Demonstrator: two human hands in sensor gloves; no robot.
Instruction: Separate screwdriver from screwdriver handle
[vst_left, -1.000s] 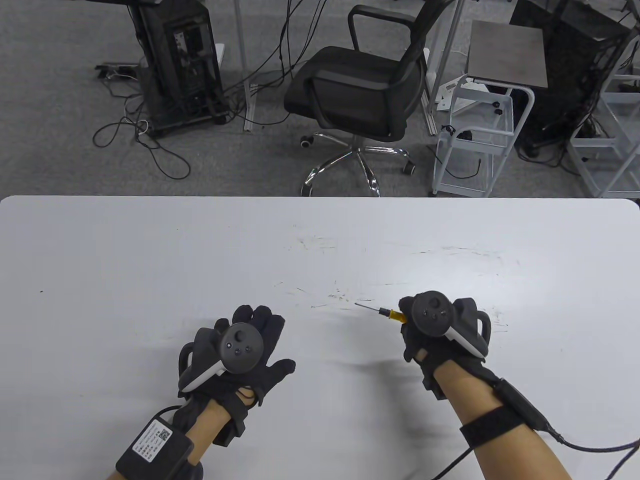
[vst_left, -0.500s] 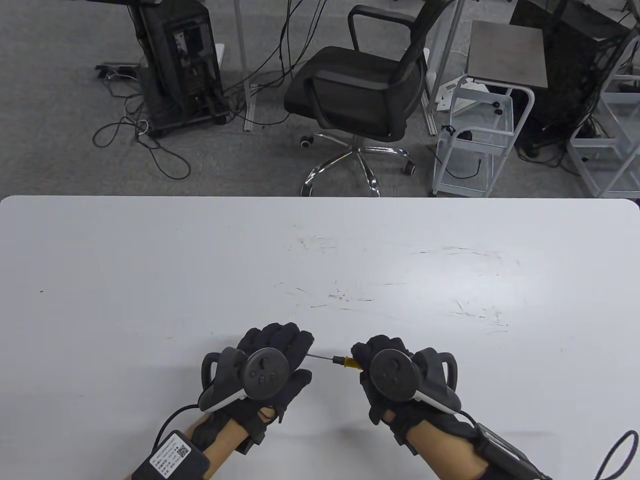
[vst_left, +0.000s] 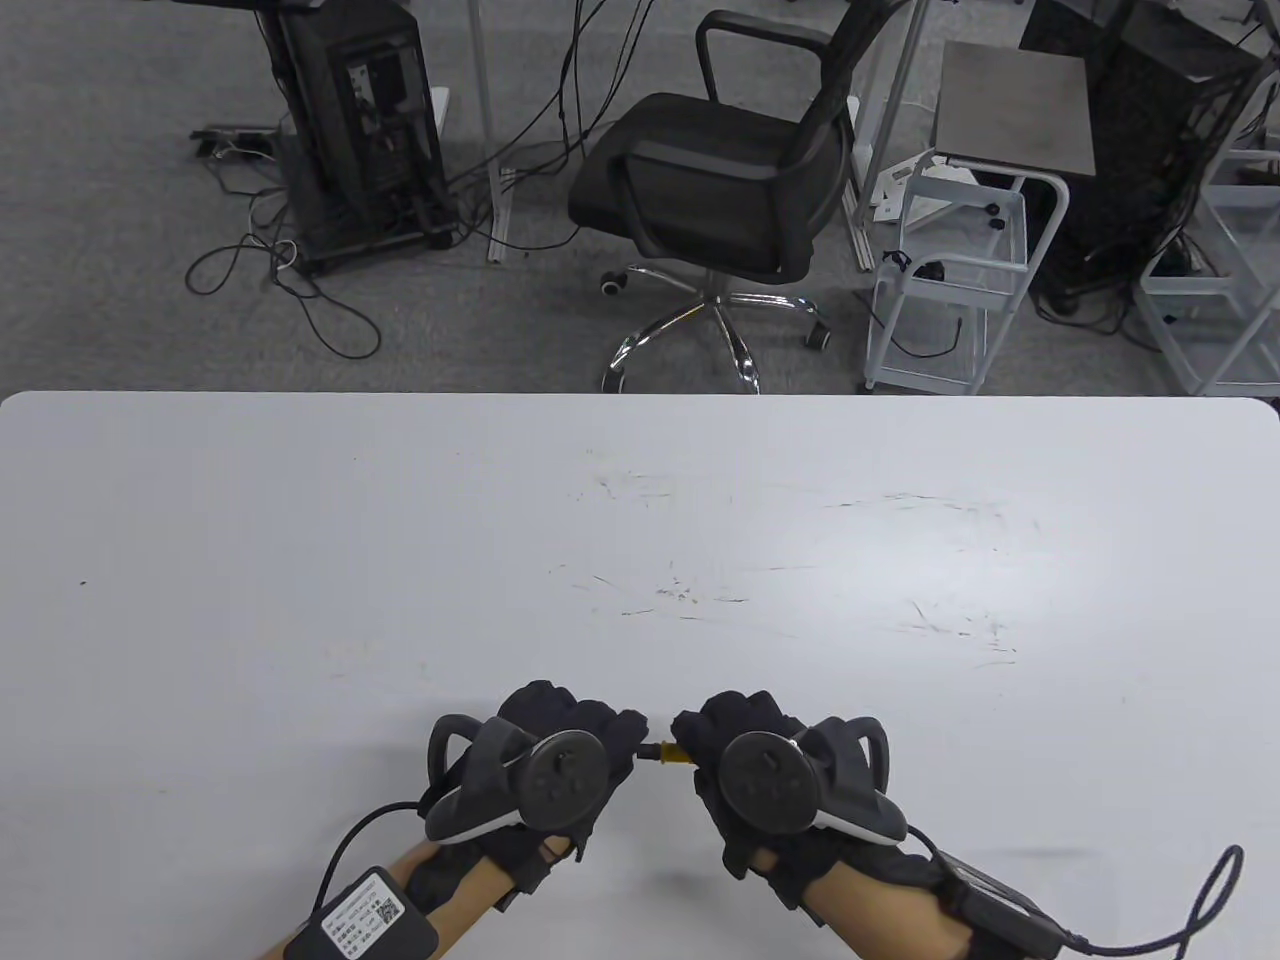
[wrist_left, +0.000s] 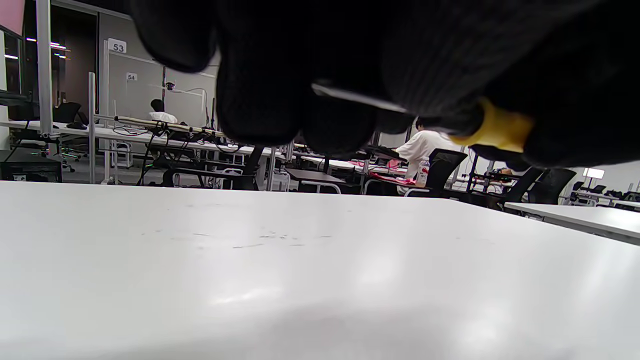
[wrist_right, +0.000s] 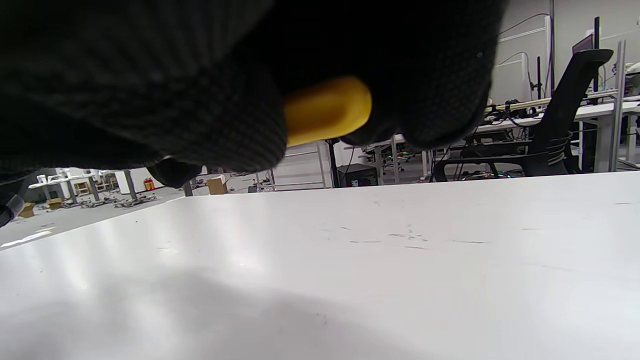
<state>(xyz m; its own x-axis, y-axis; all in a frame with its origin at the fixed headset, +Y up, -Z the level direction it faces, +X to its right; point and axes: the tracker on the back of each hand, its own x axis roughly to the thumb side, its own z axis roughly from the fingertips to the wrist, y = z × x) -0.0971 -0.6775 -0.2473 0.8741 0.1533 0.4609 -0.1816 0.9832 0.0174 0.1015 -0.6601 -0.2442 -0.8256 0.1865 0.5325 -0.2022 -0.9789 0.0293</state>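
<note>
Near the front edge of the white table (vst_left: 300, 520), the two gloved hands met over the screwdriver. The left hand (vst_left: 560, 770) had its fingers (wrist_left: 260, 100) curled around the thin metal shaft (wrist_left: 360, 98), gripping it. The right hand (vst_left: 760, 775), just right of the left one, had its fingers (wrist_right: 200, 115) clenched around the yellow handle (wrist_right: 327, 110), whose butt end poked out of the fist in the right wrist view. Between the two hands only a short stretch of the screwdriver (vst_left: 665, 753) showed, yellow beside a dark collar, held clear above the table. Whether shaft and handle were already parted could not be told.

Beyond the table's far edge stood a black office chair (vst_left: 720, 190) on the grey carpet; left of the chair a computer tower (vst_left: 355, 120) with trailing cables, right of it a white wire cart (vst_left: 950, 290).
</note>
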